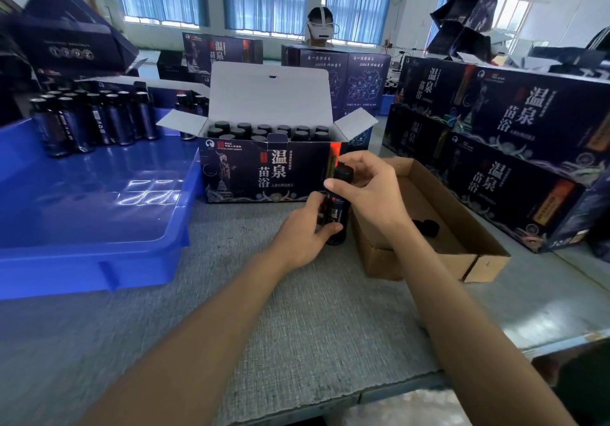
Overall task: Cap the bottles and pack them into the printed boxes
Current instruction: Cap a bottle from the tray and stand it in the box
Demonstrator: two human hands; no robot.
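A dark bottle (337,214) stands upright on the grey table, just in front of the open printed box (264,174). My left hand (303,230) grips its lower body. My right hand (366,184) pinches the black cap (343,172) on its top with thumb and fingers. The open box holds several capped bottles (267,131) in rows, its lid flap standing up behind them. More bottles (95,118) stand grouped at the back of a blue tray (99,227) on the left.
A shallow brown cardboard box (462,227) with a few loose black caps (427,227) sits right of the bottle. Closed printed boxes (515,148) are stacked at the right and behind. Across the table sits a person wearing a headset (320,26).
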